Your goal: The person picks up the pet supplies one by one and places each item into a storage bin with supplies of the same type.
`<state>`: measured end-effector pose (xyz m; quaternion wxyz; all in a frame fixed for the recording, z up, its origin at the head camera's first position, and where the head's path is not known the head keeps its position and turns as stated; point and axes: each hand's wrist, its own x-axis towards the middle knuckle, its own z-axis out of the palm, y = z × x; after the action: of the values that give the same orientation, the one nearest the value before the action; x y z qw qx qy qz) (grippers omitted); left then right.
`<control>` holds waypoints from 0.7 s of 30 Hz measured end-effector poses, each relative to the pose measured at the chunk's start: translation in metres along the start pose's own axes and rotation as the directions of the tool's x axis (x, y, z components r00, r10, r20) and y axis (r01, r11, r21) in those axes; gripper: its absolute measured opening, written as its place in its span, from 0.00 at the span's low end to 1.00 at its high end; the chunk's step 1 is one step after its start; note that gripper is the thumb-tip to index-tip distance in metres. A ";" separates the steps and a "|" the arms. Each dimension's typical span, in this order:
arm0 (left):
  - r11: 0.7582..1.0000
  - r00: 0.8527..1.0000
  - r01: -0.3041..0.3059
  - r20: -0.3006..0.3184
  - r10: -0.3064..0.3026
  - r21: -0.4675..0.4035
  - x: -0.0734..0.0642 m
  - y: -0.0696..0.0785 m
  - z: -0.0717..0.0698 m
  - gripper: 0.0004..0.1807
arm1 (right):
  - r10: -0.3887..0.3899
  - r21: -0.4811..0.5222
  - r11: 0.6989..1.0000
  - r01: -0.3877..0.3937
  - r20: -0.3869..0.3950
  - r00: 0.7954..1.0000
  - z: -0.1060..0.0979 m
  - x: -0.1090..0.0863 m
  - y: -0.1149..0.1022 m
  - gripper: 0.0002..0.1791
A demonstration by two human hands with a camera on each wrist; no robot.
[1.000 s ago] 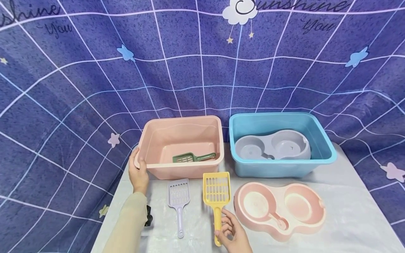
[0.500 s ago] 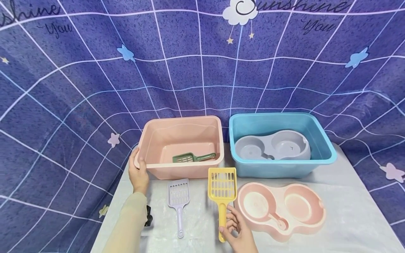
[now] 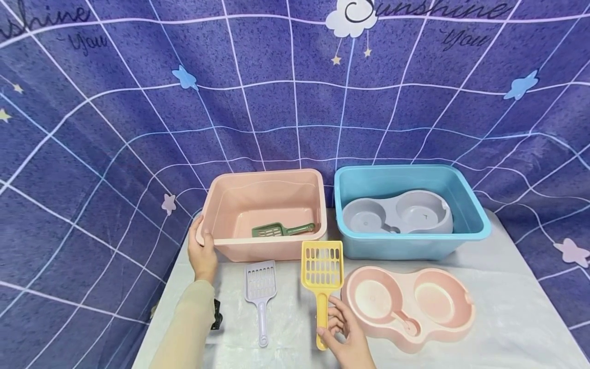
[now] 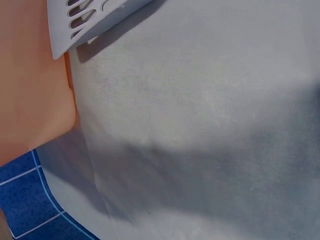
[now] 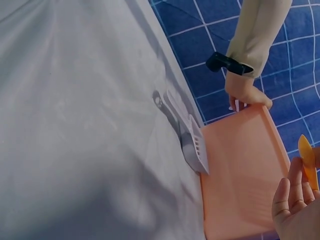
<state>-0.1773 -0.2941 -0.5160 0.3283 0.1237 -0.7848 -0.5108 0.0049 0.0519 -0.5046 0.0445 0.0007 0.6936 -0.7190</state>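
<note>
In the head view, my right hand pinches the handle of a yellow litter scoop, its slotted head pointing away from me. That head overlaps the front wall of a pink litter box. My left hand grips this box at its front left corner, thumb over the rim. Inside the box lies a green litter scoop. A lilac litter scoop lies on the table between my hands. From the right wrist, the yellow scoop's handle shows at the edge, against my fingers.
A blue litter box stands at the back right with a grey double pet bowl inside. In front of it sits a pink double pet bowl, close beside my right hand. A purple patterned curtain hangs behind and along the sides.
My right hand has shifted the yellow scoop a little to the right and farther from me. My left hand stays on the box corner. The left curtain has shifted slightly.
</note>
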 end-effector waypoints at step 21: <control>1.000 1.000 0.011 0.007 -0.011 -0.003 0.000 0.001 0.001 0.23 | -0.128 0.019 0.992 0.128 0.017 0.992 0.000 0.013 -0.009 0.35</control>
<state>-0.1779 -0.2935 -0.5153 0.3230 0.1261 -0.7845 -0.5141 -0.0090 0.0515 -0.4961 0.0046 -0.0497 0.6853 -0.7265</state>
